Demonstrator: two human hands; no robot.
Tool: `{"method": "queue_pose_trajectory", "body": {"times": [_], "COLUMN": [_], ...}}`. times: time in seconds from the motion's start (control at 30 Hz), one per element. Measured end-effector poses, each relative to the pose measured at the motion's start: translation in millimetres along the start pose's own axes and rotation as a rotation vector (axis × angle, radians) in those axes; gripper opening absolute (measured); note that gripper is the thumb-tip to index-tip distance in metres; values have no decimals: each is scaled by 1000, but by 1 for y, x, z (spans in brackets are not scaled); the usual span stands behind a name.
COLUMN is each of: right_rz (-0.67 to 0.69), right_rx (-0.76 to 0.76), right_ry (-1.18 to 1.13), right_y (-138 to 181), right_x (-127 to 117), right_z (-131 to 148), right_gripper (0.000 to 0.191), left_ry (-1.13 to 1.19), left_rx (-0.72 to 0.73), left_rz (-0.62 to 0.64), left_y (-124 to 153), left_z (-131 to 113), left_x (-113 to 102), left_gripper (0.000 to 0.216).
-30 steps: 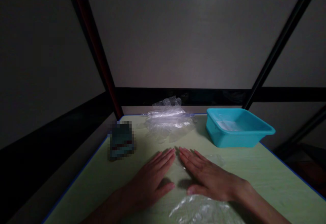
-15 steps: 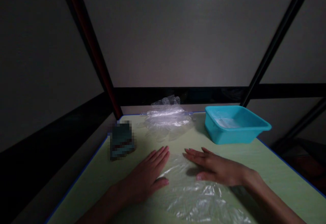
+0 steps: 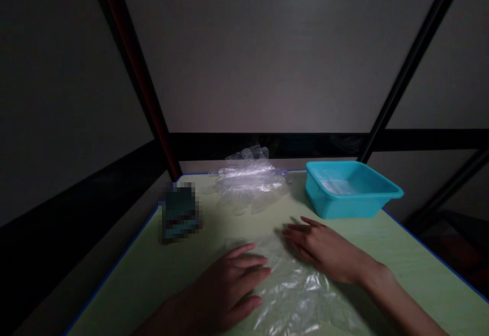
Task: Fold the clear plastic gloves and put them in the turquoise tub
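Note:
A thin, clear, crinkled plastic sheet (image 3: 305, 298), whose exact kind I cannot make out, lies spread on the table in front of me. Over its left side is my left hand (image 3: 237, 285), fingers apart and nothing held. My right hand (image 3: 324, 252) is at the sheet's upper right, palm down with fingers stretched out, also holding nothing. Whether the fingertips press on the plastic is hard to tell. Farther back lies a loose pile of clear plastic disposable gloves (image 3: 250, 178), with rounded finger shapes at its edges.
A turquoise plastic basin (image 3: 349, 206) stands at the back right, with something pale and flat inside. At the left edge of the light green table (image 3: 133, 275) is a dark, pixelated object (image 3: 180, 213). A wall with dark strips rises behind the table.
My left hand has come nearer and lower, its fingers now spread and turned rightward. My right hand has shifted slightly right, its thumb now tucked out of sight.

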State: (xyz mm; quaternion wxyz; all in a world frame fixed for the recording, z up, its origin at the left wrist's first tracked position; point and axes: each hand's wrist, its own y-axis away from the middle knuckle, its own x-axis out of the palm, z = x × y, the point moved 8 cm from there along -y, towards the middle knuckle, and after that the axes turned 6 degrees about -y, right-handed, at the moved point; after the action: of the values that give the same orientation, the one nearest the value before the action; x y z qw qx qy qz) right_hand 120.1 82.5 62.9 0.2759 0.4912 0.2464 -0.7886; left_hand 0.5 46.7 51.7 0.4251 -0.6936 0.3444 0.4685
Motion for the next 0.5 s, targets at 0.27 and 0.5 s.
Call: {"method": "queue_pose_trajectory", "body": {"times": [0.27, 0.5], "right_rz": [-39, 10], "right_rx": [74, 47], "right_ry": [66, 89], "right_y": [2, -3], "right_x": [-4, 8], "right_z": [-20, -8], "right_gripper": [25, 44], "left_ry": [-65, -100], "left_rx": [61, 78], "left_rz": [-26, -37], "left_y": [-5, -9], "left_z": [-15, -27], "left_x": [-5, -5], "left_gripper": [29, 24]}}
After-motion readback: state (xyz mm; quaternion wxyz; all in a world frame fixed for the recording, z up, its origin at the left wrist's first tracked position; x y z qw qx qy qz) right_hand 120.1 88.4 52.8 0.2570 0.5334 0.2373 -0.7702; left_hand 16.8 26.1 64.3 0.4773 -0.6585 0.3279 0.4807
